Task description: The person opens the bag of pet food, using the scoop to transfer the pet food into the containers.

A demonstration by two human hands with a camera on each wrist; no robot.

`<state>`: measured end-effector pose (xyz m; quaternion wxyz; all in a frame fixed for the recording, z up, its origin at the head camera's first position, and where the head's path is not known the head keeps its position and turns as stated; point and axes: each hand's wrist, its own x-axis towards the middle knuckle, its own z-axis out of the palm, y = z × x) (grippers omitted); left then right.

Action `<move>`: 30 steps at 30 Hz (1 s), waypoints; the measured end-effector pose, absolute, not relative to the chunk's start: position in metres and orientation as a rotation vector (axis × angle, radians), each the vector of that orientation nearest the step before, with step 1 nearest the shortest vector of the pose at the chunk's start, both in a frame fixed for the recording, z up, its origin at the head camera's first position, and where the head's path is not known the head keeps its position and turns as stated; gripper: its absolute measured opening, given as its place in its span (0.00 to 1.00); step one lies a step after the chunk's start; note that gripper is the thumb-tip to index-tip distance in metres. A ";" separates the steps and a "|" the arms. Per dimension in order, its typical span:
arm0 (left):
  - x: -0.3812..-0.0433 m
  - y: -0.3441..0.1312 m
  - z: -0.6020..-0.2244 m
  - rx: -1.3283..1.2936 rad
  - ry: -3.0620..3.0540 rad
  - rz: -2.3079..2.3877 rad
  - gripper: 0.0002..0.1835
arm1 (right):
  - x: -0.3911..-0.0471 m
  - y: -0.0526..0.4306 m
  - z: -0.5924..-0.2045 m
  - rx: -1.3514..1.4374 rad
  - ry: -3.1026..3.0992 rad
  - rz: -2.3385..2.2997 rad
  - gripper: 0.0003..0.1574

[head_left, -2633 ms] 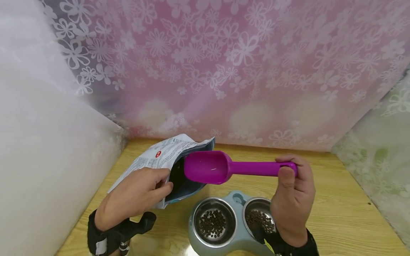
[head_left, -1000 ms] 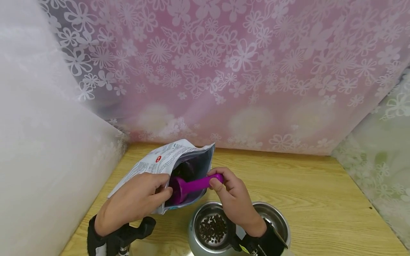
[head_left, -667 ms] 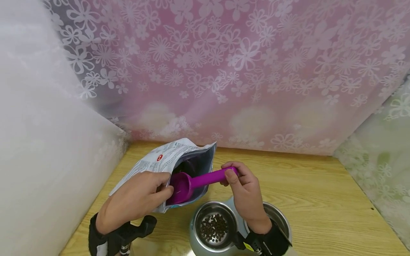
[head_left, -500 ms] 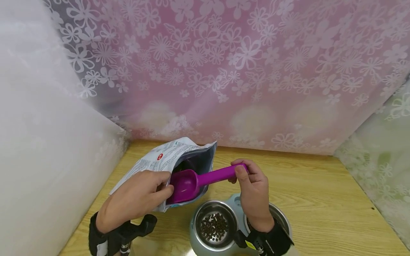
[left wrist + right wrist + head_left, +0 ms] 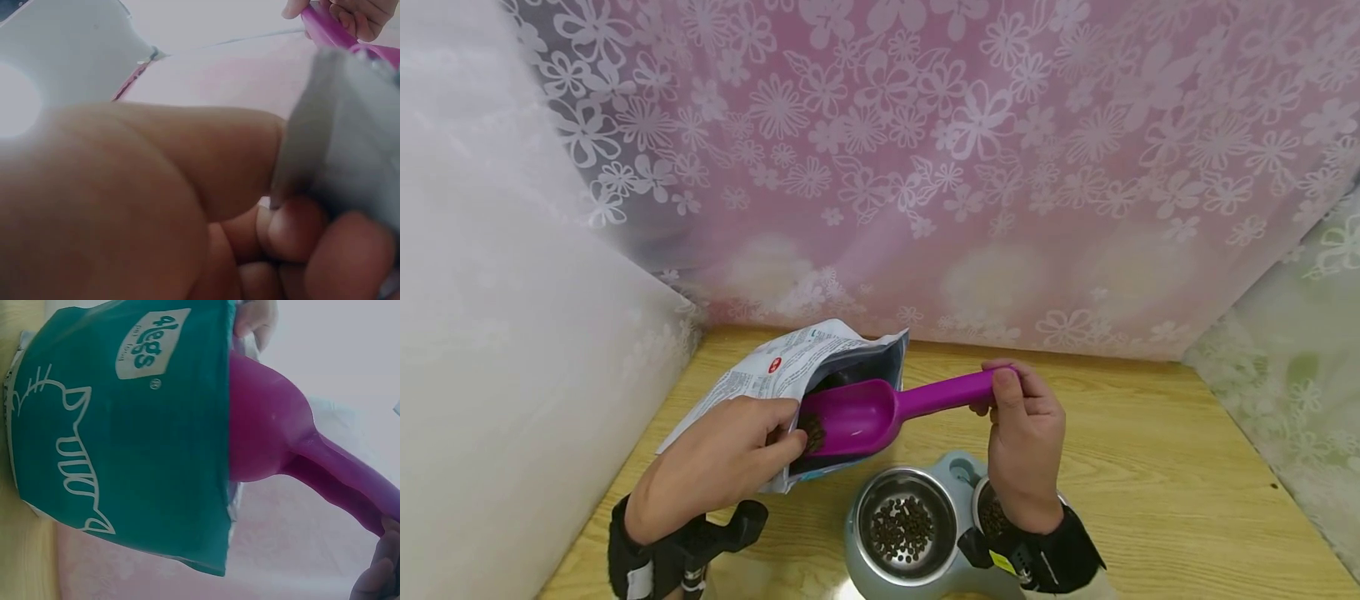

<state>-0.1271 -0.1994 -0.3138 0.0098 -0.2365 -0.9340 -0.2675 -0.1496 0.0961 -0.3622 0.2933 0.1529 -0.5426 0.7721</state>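
Observation:
My left hand [image 5: 726, 454] pinches the near edge of an open pet food bag [image 5: 767, 367], its mouth turned to the right. In the right wrist view the bag [image 5: 144, 444] shows a teal front with a white cat outline. My right hand [image 5: 1026, 442] grips the handle end of a purple scoop [image 5: 857, 417]. The scoop's bowl lies partly inside the bag's mouth, with brown kibble [image 5: 814, 433] at its front. Part of the bowl's tip is hidden behind the left fingers and the bag's edge.
A pale blue double feeder [image 5: 962, 469] stands at the front. Its left steel bowl [image 5: 951, 525] holds some kibble; the right bowl is largely covered by my right hand and wrist strap. The wooden table [image 5: 1165, 467] meets a pink flowered backdrop [image 5: 880, 167] behind.
The scoop first went from in front of the bag's mouth deep into it. Since then my right hand has drawn it back rightward, and kibble now shows in it. My left hand stays put.

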 end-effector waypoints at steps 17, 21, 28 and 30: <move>-0.127 -0.199 -0.313 -0.732 -2.931 -0.828 0.20 | -0.153 0.113 -0.354 0.353 -1.306 2.130 0.14; -0.127 -0.199 -0.313 -0.725 -2.933 -0.835 0.20 | -0.155 0.114 -0.353 0.364 -1.272 2.151 0.16; -0.127 -0.199 -0.314 -0.731 -2.925 -0.831 0.20 | -0.157 0.119 -0.352 0.333 -1.241 2.160 0.17; -0.128 -0.199 -0.313 -0.734 -2.925 -0.829 0.20 | -0.158 0.122 -0.352 0.329 -1.236 2.165 0.16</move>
